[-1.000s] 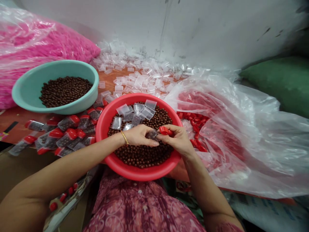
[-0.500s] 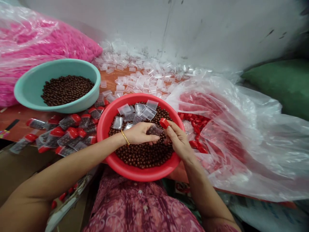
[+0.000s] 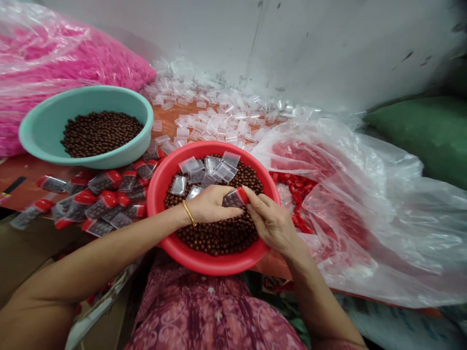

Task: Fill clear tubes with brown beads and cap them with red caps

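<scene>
Over a red basin (image 3: 213,270) of small brown balls (image 3: 215,243), my left hand (image 3: 211,204) is closed around a clear plastic box (image 3: 231,199) with dark balls inside. A red cap (image 3: 242,195) sits at the box's right end. My right hand (image 3: 272,218) pinches this cap, fingertips pressed against it. Several clear boxes (image 3: 178,185) with nothing visible in them lie on the balls in the back of the basin.
A teal basin (image 3: 146,131) with brown balls stands at the left. Filled red-capped boxes (image 3: 104,204) are piled before it. Clear boxes (image 3: 219,124) spread behind. Plastic bags hold red caps (image 3: 301,184) at right and pink pieces (image 3: 91,53) at back left. A green sack (image 3: 423,129) lies far right.
My right hand has brought the red cap left and down onto the end of the clear box. My left hand has kept hold of the box nearly in place.
</scene>
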The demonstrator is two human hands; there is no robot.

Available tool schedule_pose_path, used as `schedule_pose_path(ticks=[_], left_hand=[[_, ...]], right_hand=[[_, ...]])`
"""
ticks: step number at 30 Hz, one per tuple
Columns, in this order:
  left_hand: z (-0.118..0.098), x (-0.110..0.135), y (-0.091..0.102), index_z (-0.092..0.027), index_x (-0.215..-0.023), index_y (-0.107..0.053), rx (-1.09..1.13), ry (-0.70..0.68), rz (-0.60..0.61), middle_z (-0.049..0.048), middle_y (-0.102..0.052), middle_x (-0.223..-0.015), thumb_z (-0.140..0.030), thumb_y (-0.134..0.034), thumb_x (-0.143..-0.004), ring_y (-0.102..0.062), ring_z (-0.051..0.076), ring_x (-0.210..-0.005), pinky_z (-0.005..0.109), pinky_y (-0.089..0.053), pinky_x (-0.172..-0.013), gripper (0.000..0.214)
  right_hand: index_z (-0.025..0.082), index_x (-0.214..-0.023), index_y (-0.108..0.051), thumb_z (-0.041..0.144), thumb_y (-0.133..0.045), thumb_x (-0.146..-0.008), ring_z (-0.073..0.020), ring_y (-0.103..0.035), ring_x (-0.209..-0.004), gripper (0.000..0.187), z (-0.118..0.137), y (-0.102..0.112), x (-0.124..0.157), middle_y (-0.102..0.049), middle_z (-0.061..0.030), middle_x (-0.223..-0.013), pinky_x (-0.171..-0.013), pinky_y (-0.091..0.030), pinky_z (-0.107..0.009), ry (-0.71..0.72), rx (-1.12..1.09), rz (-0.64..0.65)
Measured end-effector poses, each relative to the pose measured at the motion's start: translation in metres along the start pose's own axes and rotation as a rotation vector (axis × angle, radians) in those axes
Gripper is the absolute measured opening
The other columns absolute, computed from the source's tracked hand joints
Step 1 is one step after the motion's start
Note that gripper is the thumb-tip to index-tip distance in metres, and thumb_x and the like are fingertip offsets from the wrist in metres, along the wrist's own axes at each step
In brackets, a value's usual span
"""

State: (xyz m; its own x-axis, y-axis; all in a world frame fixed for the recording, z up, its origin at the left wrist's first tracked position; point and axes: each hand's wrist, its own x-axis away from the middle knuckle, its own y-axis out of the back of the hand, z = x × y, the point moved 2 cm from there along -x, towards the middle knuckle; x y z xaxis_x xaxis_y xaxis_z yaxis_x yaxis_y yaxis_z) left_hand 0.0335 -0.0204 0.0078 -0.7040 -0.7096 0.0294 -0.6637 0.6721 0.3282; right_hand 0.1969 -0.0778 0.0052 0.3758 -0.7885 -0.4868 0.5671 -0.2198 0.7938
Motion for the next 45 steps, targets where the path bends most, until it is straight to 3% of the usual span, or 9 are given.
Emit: schedule_pose_path(ticks=[5, 13, 19, 23, 26, 29, 36, 41, 45], left_hand=[[0.001, 0.000, -0.002, -0.013, -0.070, -0.051, 0.072, 0.024, -0.031, -0.0052, -0.045, -0.061, -0.027, -0.058, -0.066, -0.039, 0.007, -0.058, 0.019, -0.034, -0.053, 0.015], [-0.002, 0.001, -0.007, -0.015, -0.066, -0.046, 0.181, 0.051, -0.045, -0.0066, -0.042, -0.059, -0.022, -0.055, -0.061, -0.038, 0.006, -0.055, 0.019, -0.034, -0.053, 0.012], [-0.001, 0.001, -0.005, -0.015, -0.078, -0.053, 0.061, 0.092, 0.150, -0.0060, -0.050, -0.059, -0.027, -0.061, -0.066, -0.045, 0.006, -0.051, 0.017, -0.037, -0.049, 0.019], [-0.010, 0.000, -0.015, -0.016, -0.079, -0.049, 0.057, 0.131, 0.311, -0.0055, -0.053, -0.054, -0.027, -0.056, -0.072, -0.050, 0.008, -0.046, 0.018, -0.037, -0.045, 0.015], [-0.017, -0.002, -0.023, -0.017, -0.065, -0.047, -0.137, 0.053, 0.218, -0.0056, -0.047, -0.052, -0.020, -0.056, -0.066, -0.044, 0.008, -0.047, 0.019, -0.033, -0.046, 0.009], [-0.020, -0.003, -0.029, -0.016, -0.057, -0.048, -0.321, -0.006, 0.118, -0.0042, -0.045, -0.051, -0.019, -0.055, -0.063, -0.041, 0.009, -0.048, 0.021, -0.031, -0.047, 0.010], [-0.006, 0.005, -0.027, -0.014, -0.077, -0.064, -0.624, 0.094, 0.073, 0.0070, -0.064, -0.065, -0.025, -0.053, -0.067, -0.059, 0.021, -0.061, 0.030, -0.046, -0.060, 0.019], [-0.016, 0.003, -0.021, -0.014, -0.080, -0.062, -0.753, 0.072, 0.103, 0.0096, -0.067, -0.072, -0.026, -0.051, -0.072, -0.063, 0.025, -0.069, 0.034, -0.046, -0.065, 0.018], [-0.042, 0.019, -0.001, -0.019, -0.072, -0.055, -0.643, 0.046, -0.037, 0.0004, -0.063, -0.068, -0.032, -0.045, -0.082, -0.058, 0.015, -0.063, 0.026, -0.042, -0.062, 0.019]], right_hand=[[0.030, -0.145, -0.028, 0.014, -0.041, -0.092, -0.0142, -0.064, -0.083, 0.057, 0.005, -0.006, 0.001, -0.065, -0.0046, -0.094, -0.073, -0.055, -0.025, 0.039, -0.142, -0.040], [0.021, -0.145, -0.028, 0.013, -0.040, -0.091, -0.0178, -0.065, -0.100, 0.056, 0.025, -0.019, 0.005, -0.065, -0.0108, -0.115, -0.086, -0.054, -0.030, -0.035, -0.083, -0.176], [0.015, -0.114, -0.064, 0.024, -0.042, -0.092, -0.0134, -0.066, -0.066, 0.033, 0.006, 0.001, 0.003, -0.071, -0.0048, -0.077, -0.061, -0.054, -0.023, -0.061, -0.145, -0.019], [0.016, -0.070, -0.067, 0.042, -0.038, -0.093, -0.0080, -0.046, -0.040, 0.045, -0.003, 0.010, -0.012, -0.051, 0.0019, -0.046, -0.042, -0.038, -0.020, -0.267, -0.303, -0.195], [0.016, -0.086, -0.064, 0.054, -0.025, -0.093, -0.0090, -0.044, -0.043, 0.054, -0.003, -0.003, -0.024, -0.049, 0.0024, -0.051, -0.043, -0.038, -0.022, -0.445, -0.582, -0.225], [0.015, -0.120, -0.053, 0.055, -0.013, -0.093, -0.0141, -0.060, -0.072, 0.063, 0.000, -0.020, -0.032, -0.063, -0.0058, -0.083, -0.064, -0.050, -0.027, -0.528, -0.739, -0.107], [0.018, -0.142, -0.032, 0.052, -0.022, -0.094, -0.0170, -0.044, -0.126, 0.060, 0.005, -0.034, -0.035, -0.049, -0.0094, -0.134, -0.111, -0.028, -0.038, -0.358, -0.623, 0.054], [0.020, -0.132, -0.045, 0.048, -0.011, -0.096, -0.0135, -0.046, -0.126, 0.057, 0.014, -0.031, -0.039, -0.051, -0.0065, -0.135, -0.109, -0.034, -0.033, -0.278, -0.588, 0.034], [0.023, -0.120, -0.055, 0.031, 0.001, -0.097, -0.0122, -0.059, -0.110, 0.061, -0.015, 0.000, -0.036, -0.064, -0.0045, -0.118, -0.090, -0.048, -0.029, -0.428, -0.379, -0.020]])
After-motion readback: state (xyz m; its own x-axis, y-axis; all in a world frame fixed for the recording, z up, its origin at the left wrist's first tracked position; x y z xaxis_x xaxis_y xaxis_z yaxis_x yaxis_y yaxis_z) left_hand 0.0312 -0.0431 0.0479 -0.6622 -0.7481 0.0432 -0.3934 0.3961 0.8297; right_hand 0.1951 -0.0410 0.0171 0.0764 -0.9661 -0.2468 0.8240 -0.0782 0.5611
